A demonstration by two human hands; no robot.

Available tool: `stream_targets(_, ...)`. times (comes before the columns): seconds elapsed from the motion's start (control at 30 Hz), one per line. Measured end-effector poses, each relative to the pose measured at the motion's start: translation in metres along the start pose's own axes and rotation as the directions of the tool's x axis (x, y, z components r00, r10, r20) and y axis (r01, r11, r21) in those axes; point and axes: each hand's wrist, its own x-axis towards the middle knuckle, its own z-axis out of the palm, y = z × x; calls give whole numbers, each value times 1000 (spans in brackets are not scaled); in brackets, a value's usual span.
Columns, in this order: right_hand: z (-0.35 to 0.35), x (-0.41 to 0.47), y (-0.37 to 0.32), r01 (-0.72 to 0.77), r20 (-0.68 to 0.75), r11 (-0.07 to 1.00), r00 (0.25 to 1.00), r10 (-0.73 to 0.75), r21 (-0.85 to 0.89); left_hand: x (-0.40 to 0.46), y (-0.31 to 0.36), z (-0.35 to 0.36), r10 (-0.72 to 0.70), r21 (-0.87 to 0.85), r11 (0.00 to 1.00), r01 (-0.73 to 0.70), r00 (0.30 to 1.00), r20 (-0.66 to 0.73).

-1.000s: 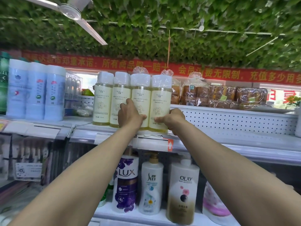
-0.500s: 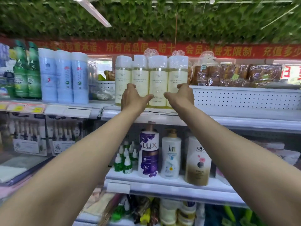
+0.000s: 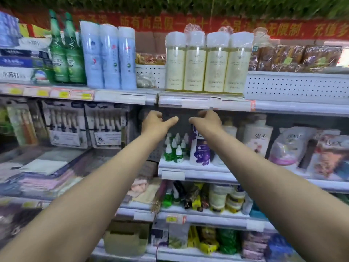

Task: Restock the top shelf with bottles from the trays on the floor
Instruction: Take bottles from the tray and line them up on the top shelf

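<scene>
On the top shelf [image 3: 294,107], at about twelve o'clock from our hands, we count four tall clear plastic bottles of pale yellow liquid [image 3: 208,62], shrink-wrapped at the white caps, standing upright in a touching row near the shelf's front edge. Our left hand [image 3: 157,122] and right hand [image 3: 206,121] hang just below that edge, near each other but apart, fingers loosely curled and holding nothing, neither touching a bottle. We judge this batch placed; whether more remains we cannot tell, since the trays on the floor are out of view. Open room, as we read it: at three o'clock from the yellow row lies a bare stretch in front of a white perforated metal back panel [image 3: 296,86], the likeliest spot for further bottles. At nine o'clock from the row sits a small white perforated basket [image 3: 151,74], then three pale blue cylindrical bottles [image 3: 110,57] and two green glass-look bottles [image 3: 68,52], leaving little gap on that side. Behind and to the right, bagged brown baked goods [image 3: 298,57] lie on a higher ledge. Edges to mind: the price-strip lip directly above our knuckles, and the pump bottles [image 3: 255,137] on the shelf below at five o'clock, close to our right forearm.
</scene>
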Motion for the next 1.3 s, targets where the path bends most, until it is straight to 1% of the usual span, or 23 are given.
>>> stream_targets(0.07, 18, -19, 16, -59, 33, 998, 998, 59, -9, -8, -31, -3, -79, -39, 996, 81, 996, 52)
stream_targets(0.17, 41, -47, 42, -187, 85, 982, 979, 187, -10, -25, -74, -4, -196, -75, 976, 206, 973, 123)
stream_targets(0.27, 63, -74, 70, -295, 90, 955, 951, 297, -32, -47, -119, -6, -290, -113, 942, 316, 936, 202)
stream_targets(0.43, 95, -118, 117, -452, 128, 890, 881, 455, -59, -83, -183, -8, -407, -94, 887, 452, 862, 303)
stream_targets(0.63, 122, -158, 169, -503, 219, 856, 827, 517, -123, -132, -251, 2, -540, -30, 815, 579, 778, 321)
stream_targets(0.73, 136, -174, 200, -561, 261, 806, 763, 592, -190, -156, -279, 7, -614, -24, 756, 654, 720, 324)
stream_targets(0.9, 154, -202, 253, -614, 310, 730, 661, 684, -302, -197, -326, 24, -745, 93, 649, 755, 607, 277)
stream_targets(1.03, 162, -219, 292, -652, 336, 657, 564, 754, -379, -225, -355, 38, -772, 119, 623, 773, 582, 256)
stream_targets(1.07, 165, -224, 306, -653, 342, 638, 538, 770, -409, -233, -365, 43, -791, 148, 603, 784, 564, 238)
stream_targets(1.13, 170, -235, 334, -637, 347, 619, 513, 785, -459, -250, -382, 52, -823, 166, 561, 811, 525, 215)
stream_targets(1.23, 175, -253, 373, -628, 349, 587, 472, 809, -511, -280, -414, 67, -867, 157, 478, 864, 435, 244)
stream_targets(1.3, 177, -265, 393, -629, 354, 571, 448, 821, -528, -301, -436, 72, -883, 158, 442, 883, 397, 251)
